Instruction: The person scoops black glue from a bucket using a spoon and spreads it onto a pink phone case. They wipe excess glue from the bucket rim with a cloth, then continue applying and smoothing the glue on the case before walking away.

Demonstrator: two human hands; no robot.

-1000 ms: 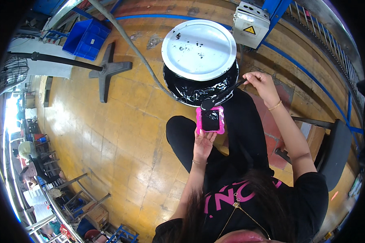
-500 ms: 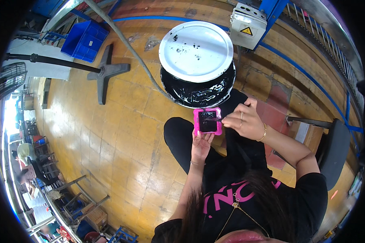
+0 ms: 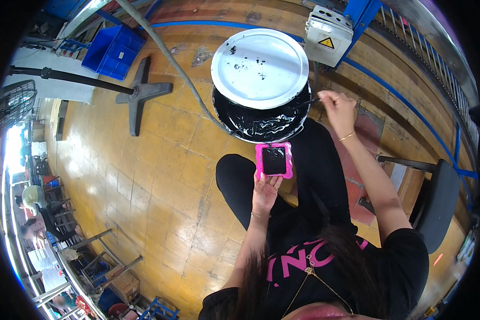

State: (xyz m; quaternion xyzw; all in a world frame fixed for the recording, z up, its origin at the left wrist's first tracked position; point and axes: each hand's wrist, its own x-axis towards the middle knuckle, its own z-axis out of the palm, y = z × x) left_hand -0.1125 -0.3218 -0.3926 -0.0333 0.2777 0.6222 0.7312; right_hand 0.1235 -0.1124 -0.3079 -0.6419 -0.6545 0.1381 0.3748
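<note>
Left hand (image 3: 265, 194) pinches a pink frame (image 3: 259, 159); right hand (image 3: 340, 110) pinches a stick (image 3: 313, 101), now back at the paint (image 3: 266, 125), leaving the frame clear

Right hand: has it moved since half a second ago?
Yes. Judged against the white electrical box, the right hand has moved up the picture, toward that box and away from the pink frame.
</note>
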